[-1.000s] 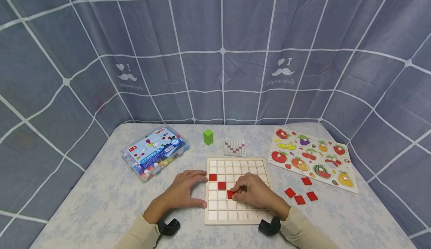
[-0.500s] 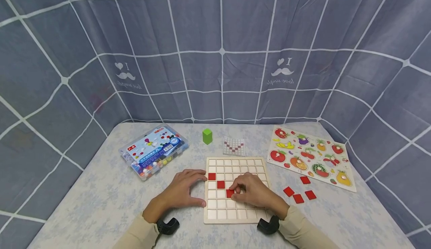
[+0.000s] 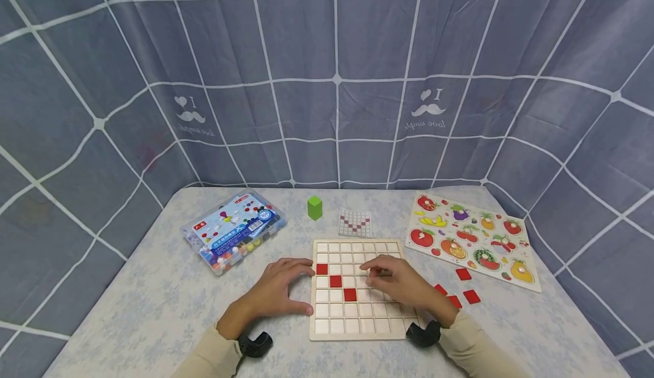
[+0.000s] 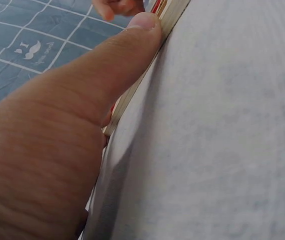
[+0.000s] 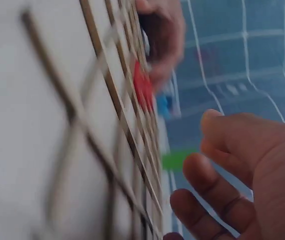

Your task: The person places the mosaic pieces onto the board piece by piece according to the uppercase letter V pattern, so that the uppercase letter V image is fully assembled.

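A pale wooden grid board (image 3: 337,326) lies flat on the table, with three red tiles in a descending diagonal; the lowest is a red tile (image 3: 349,294). My left hand (image 3: 280,288) rests against the board's left edge, thumb and fingers spread; in the left wrist view the thumb (image 4: 117,55) touches that edge. Over the board's right half hovers my right hand (image 3: 401,282), its fingers loosely bent and nothing between them. In the right wrist view the right hand (image 5: 247,175) is off the board's surface, its fingertips apart.
Several loose red tiles (image 3: 472,296) lie right of the board, partly behind the right wrist. Behind them is a fruit puzzle board (image 3: 472,236). A patterned card (image 3: 355,222) and a green block (image 3: 314,208) stand beyond the grid; a plastic case (image 3: 235,230) lies at left.
My right hand has let go of the third red tile, which stays in its square, and has moved right. My left hand has kept its place at the board's edge.
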Demonstrator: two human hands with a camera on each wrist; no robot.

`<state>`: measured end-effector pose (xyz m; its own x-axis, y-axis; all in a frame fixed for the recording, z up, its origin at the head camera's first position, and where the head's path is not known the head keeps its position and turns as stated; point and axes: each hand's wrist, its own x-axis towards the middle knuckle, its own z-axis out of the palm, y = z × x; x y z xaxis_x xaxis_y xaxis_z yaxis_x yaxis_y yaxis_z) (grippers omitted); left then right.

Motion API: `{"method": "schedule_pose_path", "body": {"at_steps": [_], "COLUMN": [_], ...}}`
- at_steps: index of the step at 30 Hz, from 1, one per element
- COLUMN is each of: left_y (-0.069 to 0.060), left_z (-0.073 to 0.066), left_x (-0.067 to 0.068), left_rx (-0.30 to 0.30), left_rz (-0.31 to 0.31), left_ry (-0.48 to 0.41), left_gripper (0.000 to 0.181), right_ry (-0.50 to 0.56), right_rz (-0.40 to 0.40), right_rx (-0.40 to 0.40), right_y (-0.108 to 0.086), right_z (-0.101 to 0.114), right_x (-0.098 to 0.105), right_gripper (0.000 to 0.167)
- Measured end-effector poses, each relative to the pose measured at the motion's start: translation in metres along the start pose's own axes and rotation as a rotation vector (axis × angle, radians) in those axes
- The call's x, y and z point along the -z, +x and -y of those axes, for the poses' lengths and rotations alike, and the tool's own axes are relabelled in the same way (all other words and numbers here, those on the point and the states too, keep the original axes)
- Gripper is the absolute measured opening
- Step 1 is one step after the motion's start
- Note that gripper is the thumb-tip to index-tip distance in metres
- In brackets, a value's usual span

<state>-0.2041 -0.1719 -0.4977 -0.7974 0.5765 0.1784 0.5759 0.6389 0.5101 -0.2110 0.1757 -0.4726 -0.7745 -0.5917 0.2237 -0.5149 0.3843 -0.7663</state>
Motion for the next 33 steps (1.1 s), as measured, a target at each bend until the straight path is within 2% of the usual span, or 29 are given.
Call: {"method": "schedule_pose_path", "body": {"at_steps": [2, 4, 9, 13, 16, 19, 25, 29, 33], "left_y": [0.0, 0.0, 0.001, 0.001, 0.001, 0.0, -0.002, -0.002, -0.001], "left_z": [0.0, 0.0, 0.0, 0.001, 0.003, 0.003, 0.003, 0.002, 0.002], "left_x": [0.0, 0.0, -0.001, -0.001, -0.002, -0.003, -0.004, -0.004, -0.002], "left_rx": [0.001, 0.001, 0.0, 0.001, 0.002, 0.0, -0.005, -0.015, -0.028], "left_rz": [0.0, -0.001, -0.001, -0.002, -0.001, -0.003, -0.013, -0.019, -0.026], "left_ry": [0.0, 0.004, 0.011, 0.01, 0.009, 0.012, 0.013, 0.015, 0.018], "left_gripper": [0.074, 0.075, 0.075, 0.075, 0.075, 0.074, 0.073, 0.072, 0.072], "right_ry": [-0.037, -0.085, -0.245, -0.354, -0.36, -0.344, -0.351, -0.37, -0.35], "right_rz": [-0.059, -0.115, -0.206, -0.22, -0.211, -0.216, -0.233, -0.224, -0.266], "right_rx": [0.0, -0.044, -0.277, -0.433, -0.502, -0.516, -0.473, -0.48, -0.464], "right_y": [-0.01, -0.024, -0.073, -0.111, -0.131, -0.139, -0.138, -0.138, -0.139], "right_z": [-0.008, -0.017, -0.037, -0.051, -0.056, -0.06, -0.064, -0.065, -0.066], "right_x": [0.016, 0.035, 0.087, 0.112, 0.117, 0.114, 0.107, 0.106, 0.105], "right_gripper": [0.027, 0.027, 0.03, 0.033, 0.033, 0.037, 0.044, 0.041, 0.035]}}
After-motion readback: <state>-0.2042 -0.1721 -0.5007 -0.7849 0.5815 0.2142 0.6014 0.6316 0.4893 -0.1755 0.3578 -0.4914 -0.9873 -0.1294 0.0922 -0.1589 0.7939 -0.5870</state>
